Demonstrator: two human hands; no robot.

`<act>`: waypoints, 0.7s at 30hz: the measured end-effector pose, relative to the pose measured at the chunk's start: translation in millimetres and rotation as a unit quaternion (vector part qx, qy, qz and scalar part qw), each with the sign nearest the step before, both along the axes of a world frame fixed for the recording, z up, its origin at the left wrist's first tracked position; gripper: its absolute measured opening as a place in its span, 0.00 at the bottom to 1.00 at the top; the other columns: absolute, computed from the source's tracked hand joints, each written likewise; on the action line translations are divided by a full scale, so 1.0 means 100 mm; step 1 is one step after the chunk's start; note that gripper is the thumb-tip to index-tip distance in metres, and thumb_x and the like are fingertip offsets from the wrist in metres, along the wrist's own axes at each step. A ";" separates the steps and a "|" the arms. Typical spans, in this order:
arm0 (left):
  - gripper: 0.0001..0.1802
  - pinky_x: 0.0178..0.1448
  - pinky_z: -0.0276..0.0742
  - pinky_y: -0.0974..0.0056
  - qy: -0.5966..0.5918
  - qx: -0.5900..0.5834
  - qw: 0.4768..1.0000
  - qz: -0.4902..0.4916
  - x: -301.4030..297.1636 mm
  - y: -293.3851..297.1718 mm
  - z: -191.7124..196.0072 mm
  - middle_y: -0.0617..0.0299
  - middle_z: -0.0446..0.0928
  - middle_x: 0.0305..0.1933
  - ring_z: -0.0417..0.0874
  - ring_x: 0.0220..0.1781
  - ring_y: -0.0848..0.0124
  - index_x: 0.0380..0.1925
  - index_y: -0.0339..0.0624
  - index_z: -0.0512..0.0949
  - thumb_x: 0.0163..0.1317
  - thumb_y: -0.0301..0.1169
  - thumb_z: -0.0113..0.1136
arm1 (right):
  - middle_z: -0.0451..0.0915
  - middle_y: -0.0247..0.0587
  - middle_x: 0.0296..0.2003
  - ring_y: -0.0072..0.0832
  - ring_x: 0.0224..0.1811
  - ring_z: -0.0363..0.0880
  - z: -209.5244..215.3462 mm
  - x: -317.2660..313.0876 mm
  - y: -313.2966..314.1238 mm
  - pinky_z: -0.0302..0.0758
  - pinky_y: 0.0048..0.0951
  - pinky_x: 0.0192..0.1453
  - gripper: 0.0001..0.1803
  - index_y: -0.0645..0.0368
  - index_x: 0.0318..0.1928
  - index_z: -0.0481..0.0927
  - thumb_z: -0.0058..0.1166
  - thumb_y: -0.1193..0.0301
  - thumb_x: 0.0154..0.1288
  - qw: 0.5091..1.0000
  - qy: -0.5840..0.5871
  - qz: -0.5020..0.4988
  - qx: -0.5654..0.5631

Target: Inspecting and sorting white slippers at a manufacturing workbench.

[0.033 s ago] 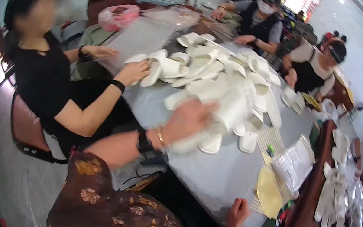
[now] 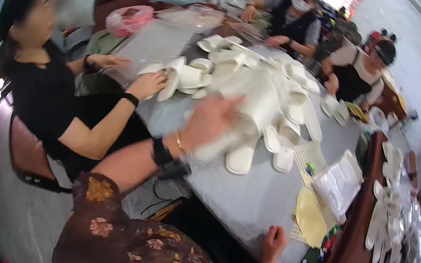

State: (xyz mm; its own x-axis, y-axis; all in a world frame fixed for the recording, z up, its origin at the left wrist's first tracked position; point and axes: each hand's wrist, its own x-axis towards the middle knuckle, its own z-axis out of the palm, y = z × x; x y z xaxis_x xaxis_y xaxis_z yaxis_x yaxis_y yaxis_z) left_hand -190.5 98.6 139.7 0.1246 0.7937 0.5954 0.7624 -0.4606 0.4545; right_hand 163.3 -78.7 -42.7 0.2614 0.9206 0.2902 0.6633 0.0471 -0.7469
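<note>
My left hand (image 2: 211,122), blurred by motion, reaches over the near side of a heap of white open-toed slippers (image 2: 234,61) on the table. A pale slipper (image 2: 258,101) smeared by the same motion lies against its fingers, which seem closed around it. Part of that slipper is hidden behind the hand. Just right of it, several slippers (image 2: 283,159) rest with their toes toward me. At the table's near edge my right hand (image 2: 274,245) is curled into a fist, with nothing visible in it, below some yellow paper (image 2: 311,216).
On my left a person in black (image 2: 45,90) touches a slipper (image 2: 173,78). Two others work across the table (image 2: 220,209). A clear plastic packet (image 2: 337,183) lies at the right. Beyond it a brown bench (image 2: 352,234) bears more slippers. A pink bag (image 2: 129,18) sits far left.
My left hand and the blurred slipper have shifted slightly left and away from me. The whole view has moved a little too. My right fist stays at the table edge.
</note>
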 end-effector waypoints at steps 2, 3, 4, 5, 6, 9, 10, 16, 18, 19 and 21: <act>0.22 0.44 0.74 0.50 -0.019 0.137 0.990 -0.028 -0.22 0.64 0.27 0.47 0.79 0.33 0.79 0.39 0.50 0.54 0.39 0.77 0.62 0.37 0.61 | 0.75 0.50 0.22 0.42 0.23 0.74 0.01 -0.08 -0.02 0.69 0.39 0.30 0.09 0.63 0.31 0.78 0.54 0.70 0.67 0.999 -0.033 -0.020 -0.026; 0.25 0.47 0.75 0.51 -0.038 0.035 0.998 0.044 -0.26 0.83 0.47 0.45 0.81 0.35 0.81 0.44 0.49 0.58 0.38 0.74 0.62 0.37 0.60 | 0.75 0.50 0.22 0.43 0.24 0.75 0.05 -0.15 0.04 0.71 0.40 0.30 0.10 0.62 0.30 0.78 0.55 0.69 0.67 0.999 -0.034 -0.017 0.018; 0.30 0.52 0.75 0.50 0.007 0.038 0.997 0.060 -0.45 1.03 0.50 0.42 0.81 0.44 0.80 0.50 0.47 0.63 0.38 0.69 0.63 0.38 0.60 | 0.76 0.51 0.22 0.45 0.25 0.76 0.01 -0.19 0.09 0.71 0.40 0.30 0.10 0.61 0.30 0.78 0.56 0.67 0.66 0.999 -0.039 -0.022 0.023; 0.34 0.56 0.74 0.49 0.058 0.072 0.992 0.081 -0.78 1.29 0.35 0.40 0.78 0.52 0.78 0.55 0.45 0.67 0.38 0.64 0.63 0.40 0.60 | 0.77 0.51 0.23 0.48 0.26 0.76 -0.01 -0.25 0.14 0.73 0.41 0.31 0.10 0.60 0.30 0.79 0.57 0.67 0.66 1.000 -0.013 -0.022 0.011; 0.35 0.61 0.72 0.49 0.116 0.067 0.984 0.118 -0.97 1.41 0.14 0.40 0.73 0.60 0.75 0.60 0.45 0.68 0.37 0.63 0.63 0.41 0.60 | 0.78 0.50 0.24 0.48 0.27 0.77 -0.03 -0.26 0.18 0.73 0.41 0.32 0.10 0.60 0.30 0.79 0.58 0.67 0.65 1.000 -0.001 -0.011 0.006; 0.36 0.72 0.61 0.50 0.177 0.030 0.982 0.052 -0.71 1.33 -0.40 0.39 0.67 0.67 0.65 0.69 0.44 0.67 0.35 0.63 0.63 0.39 0.61 | 0.79 0.50 0.25 0.47 0.29 0.79 0.05 -0.18 0.11 0.75 0.40 0.33 0.09 0.60 0.31 0.80 0.58 0.67 0.66 0.999 0.041 -0.015 0.015; 0.35 0.74 0.58 0.50 0.160 -0.010 0.986 0.043 -0.37 1.11 -0.50 0.40 0.64 0.69 0.62 0.71 0.44 0.67 0.35 0.64 0.62 0.38 0.61 | 0.79 0.50 0.25 0.47 0.29 0.79 0.10 -0.09 0.09 0.75 0.40 0.33 0.09 0.60 0.31 0.80 0.58 0.67 0.66 0.997 0.040 -0.063 0.017; 0.28 0.74 0.55 0.47 0.119 -0.019 0.987 -0.106 0.55 -0.08 -1.34 0.44 0.65 0.69 0.61 0.73 0.46 0.62 0.38 0.71 0.60 0.31 0.61 | 0.80 0.52 0.30 0.47 0.33 0.81 0.71 0.85 -0.09 0.75 0.38 0.35 0.07 0.63 0.34 0.79 0.58 0.72 0.64 0.992 0.014 -0.108 0.068; 0.28 0.74 0.55 0.46 0.098 -0.025 0.985 -0.140 0.68 -0.34 -1.46 0.45 0.66 0.68 0.61 0.72 0.46 0.61 0.38 0.71 0.60 0.31 0.61 | 0.79 0.50 0.30 0.45 0.33 0.80 0.99 1.33 -0.08 0.76 0.36 0.37 0.05 0.63 0.34 0.80 0.58 0.74 0.61 0.977 -0.056 -0.152 0.141; 0.28 0.74 0.56 0.46 0.101 -0.036 0.983 -0.148 0.68 -0.44 -1.57 0.45 0.66 0.68 0.62 0.71 0.46 0.61 0.38 0.72 0.59 0.31 0.61 | 0.80 0.49 0.31 0.46 0.34 0.80 1.11 1.53 -0.07 0.76 0.37 0.38 0.04 0.63 0.34 0.80 0.57 0.75 0.60 0.967 -0.064 -0.196 0.147; 0.27 0.73 0.56 0.46 0.100 -0.053 0.983 -0.144 0.63 -0.51 -1.72 0.45 0.66 0.67 0.62 0.71 0.45 0.60 0.37 0.72 0.59 0.31 0.61 | 0.79 0.49 0.35 0.47 0.41 0.79 1.27 1.98 0.09 0.77 0.42 0.45 0.07 0.63 0.39 0.79 0.57 0.75 0.59 0.945 -0.129 -0.257 0.158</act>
State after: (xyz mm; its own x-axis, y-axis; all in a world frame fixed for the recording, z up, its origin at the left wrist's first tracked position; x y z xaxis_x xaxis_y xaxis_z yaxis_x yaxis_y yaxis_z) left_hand -128.0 47.5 -32.2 0.4589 0.7649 0.4520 0.6866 -0.6282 0.3659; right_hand 360.9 -69.7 84.5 0.5334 0.5480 0.6444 0.8169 -0.1362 -0.5604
